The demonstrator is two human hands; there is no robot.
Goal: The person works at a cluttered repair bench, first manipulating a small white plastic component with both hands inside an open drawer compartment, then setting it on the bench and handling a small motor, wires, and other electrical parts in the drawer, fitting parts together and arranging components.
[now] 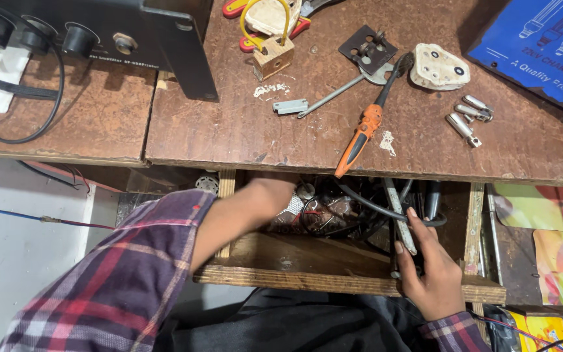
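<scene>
- the right hand (433,274) is closed around a flat grey metal file (401,225), fingers wrapped over its lower end, at the right side of the open wooden drawer (333,280) under the desk's front edge.
- the file stands tilted, its upper end running up toward the underside of the desk (242,124); it lies among the black cables (373,210) in the drawer and seems to touch one of them.
- it looks stiff, narrow and fairly light, with a rough face that should not slip; the lower end, where the fingers already sit, is judged the safest place to take it, clear of the cable loops.
- the left hand (275,192) reaches deep into the back left of the drawer, its fingers hidden among small parts and wires; i cannot tell whether it is closed on anything.
- the left forearm wears a plaid sleeve (131,274) that crosses the drawer's left corner.
- on the desk, an orange-handled screwdriver (366,130) lies with its handle overhanging the front edge, just above the drawer.
- further back lie a white plug body (439,66), loose metal pins (467,117) near the right edge, a dark metal bracket (367,49), and a small wooden block (274,57).
- a black amplifier (131,32) sits at the back left corner.
</scene>
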